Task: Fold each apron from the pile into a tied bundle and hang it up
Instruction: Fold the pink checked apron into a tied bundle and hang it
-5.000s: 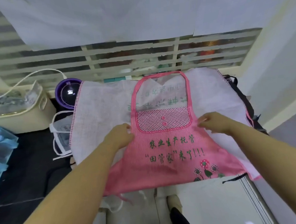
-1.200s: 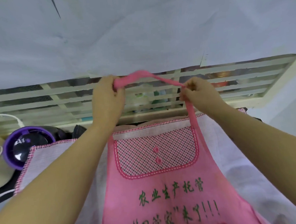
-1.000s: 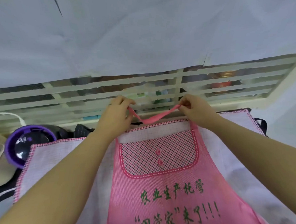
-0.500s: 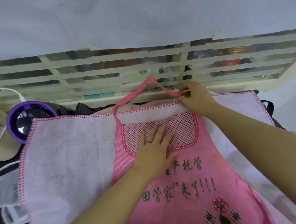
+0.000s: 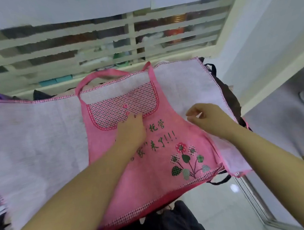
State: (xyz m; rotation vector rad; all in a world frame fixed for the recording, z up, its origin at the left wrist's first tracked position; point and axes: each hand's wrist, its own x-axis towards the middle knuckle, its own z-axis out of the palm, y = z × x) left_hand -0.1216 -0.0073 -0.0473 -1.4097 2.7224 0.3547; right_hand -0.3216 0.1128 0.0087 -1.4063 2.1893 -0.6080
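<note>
support: pale checked cloth (image 5: 34, 138) | lying flat atop: pink apron (image 5: 151, 181)

The pale cloth (image 5: 34, 135) at the left of the frame lies flat and open to a reach, as does its patch at upper right beside the neck strap (image 5: 101, 75). The left forearm (image 5: 81, 197) bars the lower centre, the right forearm (image 5: 273, 154) the lower right. A slatted grille (image 5: 91, 40) runs along the top; a white wall (image 5: 267, 38) closes the right edge.

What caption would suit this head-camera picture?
Left hand pressing a pink printed fabric apron flat on a white checked cloth, right hand at its right edge.
</note>
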